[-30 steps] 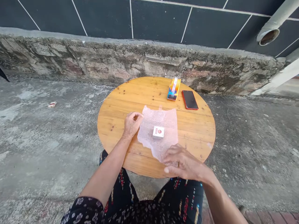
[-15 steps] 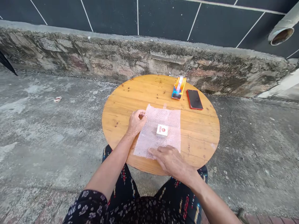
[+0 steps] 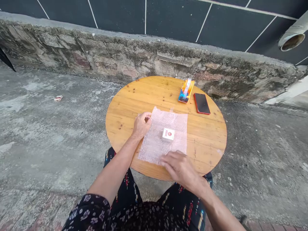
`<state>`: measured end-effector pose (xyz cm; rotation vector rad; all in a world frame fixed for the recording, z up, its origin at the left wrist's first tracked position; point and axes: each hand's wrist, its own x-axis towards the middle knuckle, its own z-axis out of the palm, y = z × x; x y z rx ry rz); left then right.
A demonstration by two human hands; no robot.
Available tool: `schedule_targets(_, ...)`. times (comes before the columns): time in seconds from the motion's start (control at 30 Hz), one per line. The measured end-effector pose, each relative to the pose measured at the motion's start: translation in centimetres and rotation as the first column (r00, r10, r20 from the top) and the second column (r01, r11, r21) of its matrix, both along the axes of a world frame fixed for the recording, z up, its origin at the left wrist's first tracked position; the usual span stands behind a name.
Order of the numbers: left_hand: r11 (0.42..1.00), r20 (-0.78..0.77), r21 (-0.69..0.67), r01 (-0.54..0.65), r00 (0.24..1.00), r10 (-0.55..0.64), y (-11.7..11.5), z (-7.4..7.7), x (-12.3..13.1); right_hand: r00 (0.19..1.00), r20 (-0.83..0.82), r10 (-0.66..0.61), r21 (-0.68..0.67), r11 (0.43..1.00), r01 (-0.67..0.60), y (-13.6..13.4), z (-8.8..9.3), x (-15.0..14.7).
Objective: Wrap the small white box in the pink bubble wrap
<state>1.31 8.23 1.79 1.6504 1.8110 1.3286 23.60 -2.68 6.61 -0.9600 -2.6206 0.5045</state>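
Note:
A sheet of pinkish, see-through bubble wrap lies spread on the round wooden table. On it, right of its middle, sits a small white box with red print on top. My left hand is at the sheet's left edge, thumb and forefinger pinched on the wrap. At the near edge rests my right hand, its fingers stretched out over the sheet and slightly smeared by motion. Nothing shows in its grasp, and it stays apart from the box.
A yellow and blue tape dispenser stands at the table's far right. Beside it lies a phone with a red edge. Behind the table runs a low stone wall base. My knees are under the near edge.
My right hand has slid a little to the right along the near edge of the bubble wrap. My left hand keeps its hold, and the box stays in place on the sheet.

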Motion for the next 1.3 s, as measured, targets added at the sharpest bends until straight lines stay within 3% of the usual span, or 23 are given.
schedule_targets(0.1,1.0,-0.009,-0.008,-0.011,1.0,0.011,0.0,0.0,0.1,0.961,-0.191,-0.198,0.075,0.974,0.216,2.0,0.4,1.3)
schedule_targets(0.17,1.0,-0.026,-0.006,-0.018,1.0,0.018,0.0,-0.1,0.1,0.943,-0.211,-0.258,0.125,0.95,0.287,3.7,0.4,1.6)
schedule_targets(0.33,0.999,-0.056,0.032,-0.016,0.998,0.018,0.0,-0.2,0.1,0.957,-0.067,-0.282,0.109,0.952,0.288,6.6,-0.1,0.2)
schedule_targets(0.5,1.0,-0.063,0.018,-0.013,0.998,0.014,0.0,-0.2,0.1,0.955,-0.103,-0.277,0.049,0.958,0.283,7.0,-0.4,0.0)
schedule_targets(0.77,1.0,-0.086,0.024,-0.014,0.996,0.016,0.1,-0.4,0.1,0.817,-0.273,-0.508,-0.003,0.849,0.528,8.0,-0.1,8.7)
schedule_targets(0.9,1.0,-0.089,0.018,-0.014,0.996,0.016,0.1,-0.6,0.1,0.779,-0.239,-0.579,0.015,0.8,0.599,9.0,-1.0,12.7)
schedule_targets(1.0,1.0,-0.088,0.013,-0.029,0.996,0.03,0.1,-0.7,0.1,0.79,-0.208,-0.577,0.043,0.801,0.597,9.3,-1.6,14.2)
schedule_targets(1.07,0.999,-0.09,0.011,-0.032,0.995,0.033,0.0,-0.7,0.2,0.801,-0.229,-0.554,0.118,0.801,0.587,9.0,-1.5,14.2)
schedule_targets(1.2,1.0,-0.094,0.017,-0.025,0.995,0.026,0.0,-0.6,0.2,0.775,-0.377,-0.507,0.264,0.744,0.614,7.3,-1.0,11.9)
schedule_targets(1.3,1.0,-0.09,0.02,-0.023,0.996,0.025,-0.1,-0.6,0.2,0.851,-0.36,-0.383,0.248,0.84,0.483,5.7,-1.0,8.5)
